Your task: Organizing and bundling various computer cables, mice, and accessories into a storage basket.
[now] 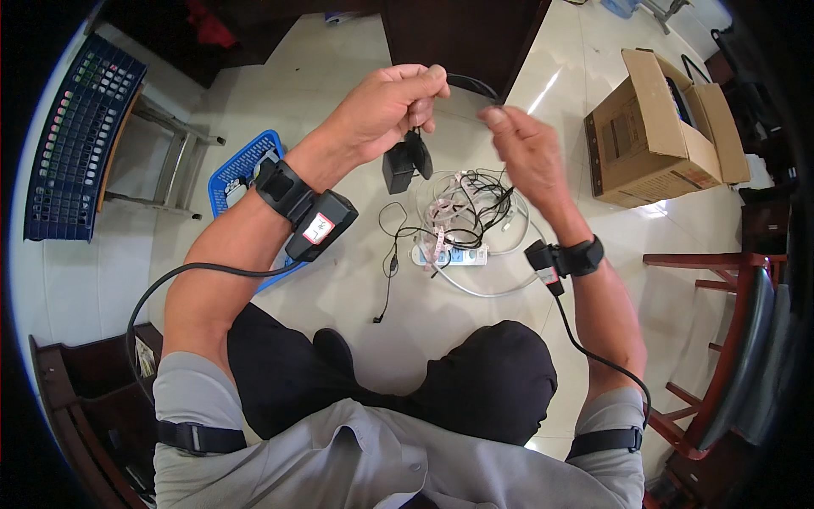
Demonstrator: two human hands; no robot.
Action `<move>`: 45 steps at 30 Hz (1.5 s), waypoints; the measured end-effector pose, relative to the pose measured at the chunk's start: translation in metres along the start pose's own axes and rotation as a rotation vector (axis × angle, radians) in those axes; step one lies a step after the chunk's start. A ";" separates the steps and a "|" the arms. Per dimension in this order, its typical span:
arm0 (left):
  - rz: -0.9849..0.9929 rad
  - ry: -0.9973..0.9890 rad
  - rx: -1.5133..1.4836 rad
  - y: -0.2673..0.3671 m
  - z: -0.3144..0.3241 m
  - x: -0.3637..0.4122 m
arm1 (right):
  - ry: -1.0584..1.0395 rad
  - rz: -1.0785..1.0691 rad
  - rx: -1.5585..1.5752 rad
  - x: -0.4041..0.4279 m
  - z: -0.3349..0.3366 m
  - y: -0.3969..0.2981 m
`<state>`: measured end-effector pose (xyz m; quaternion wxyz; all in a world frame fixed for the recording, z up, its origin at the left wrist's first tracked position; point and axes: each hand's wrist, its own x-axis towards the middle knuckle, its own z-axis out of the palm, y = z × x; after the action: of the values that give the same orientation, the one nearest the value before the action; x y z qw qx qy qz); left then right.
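Observation:
My left hand [413,95] is closed on a black cable [474,81], and a black power adapter [399,168] hangs just below it. The cable arcs over to my right hand [515,127], which pinches it between thumb and fingers and is slightly blurred. Under the hands, on the tiled floor, lies a tangle of black and pale cables [493,203] with pinkish ties. A white power strip [474,256] with blue socket faces lies at the near side of the tangle. A thin black cord [389,280] with a small plug stretches out to its left.
A blue plastic basket [219,175] holding items stands left, partly behind my left forearm. An open cardboard box [642,140] stands at the right. A wooden chair [731,356] is at the lower right. A dark blue crate [82,140] rests on a stand at the far left.

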<state>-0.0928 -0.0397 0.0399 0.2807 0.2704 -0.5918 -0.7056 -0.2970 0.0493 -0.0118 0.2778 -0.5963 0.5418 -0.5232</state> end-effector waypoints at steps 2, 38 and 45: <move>0.013 0.018 -0.164 0.000 0.004 0.004 | -0.069 -0.001 0.016 -0.002 0.017 0.005; 0.014 -0.213 0.324 -0.035 0.032 -0.017 | 0.184 0.238 0.544 0.020 0.007 -0.016; -0.104 -0.234 0.080 -0.043 0.043 -0.015 | 0.166 0.324 0.519 0.011 0.003 -0.003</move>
<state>-0.1162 0.0064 0.0046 0.1617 0.2275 -0.6335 -0.7216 -0.2941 0.0394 -0.0068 0.4550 -0.3667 0.4989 -0.6400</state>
